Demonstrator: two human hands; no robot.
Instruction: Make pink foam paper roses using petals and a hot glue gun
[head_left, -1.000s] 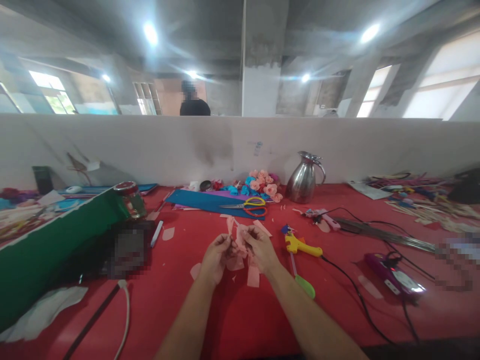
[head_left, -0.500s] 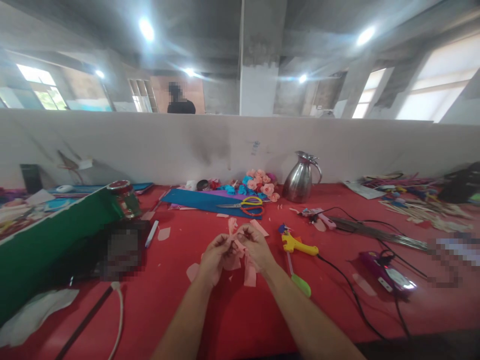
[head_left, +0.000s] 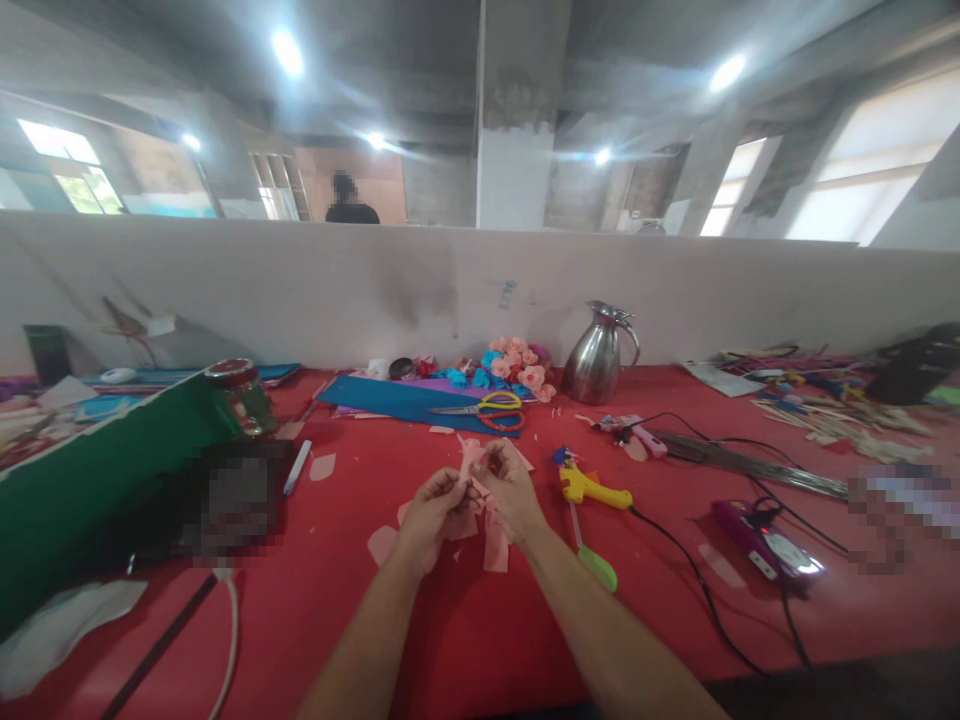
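Between my two hands, above the red table, is a small pink crepe-paper flower [head_left: 471,452], its ruffled top pointing away from me. My left hand [head_left: 433,512] is closed, pinching its base. From the other side, my right hand [head_left: 511,490] has thumb and fingers closed on the same pink paper. Fingers hide most of the lower part. Loose pink paper pieces [head_left: 496,545] lie on the table beneath and around my hands. To the right of my right hand rests a yellow glue gun [head_left: 592,490]; a green-handled tool [head_left: 598,570] lies below it.
Scissors [head_left: 491,408] with yellow and orange handles lie on blue paper [head_left: 375,402]. Behind them sits a bunch of pink paper roses [head_left: 525,365], near a steel jug [head_left: 595,360]. A lidded jar [head_left: 244,395] stands left. The glue gun's cable [head_left: 697,570] crosses the right side, near a purple device [head_left: 765,545].
My fingers have shifted slightly on the pink flower, and its top now looks more upright. The whole view has moved a little; the things on the table lie as before.
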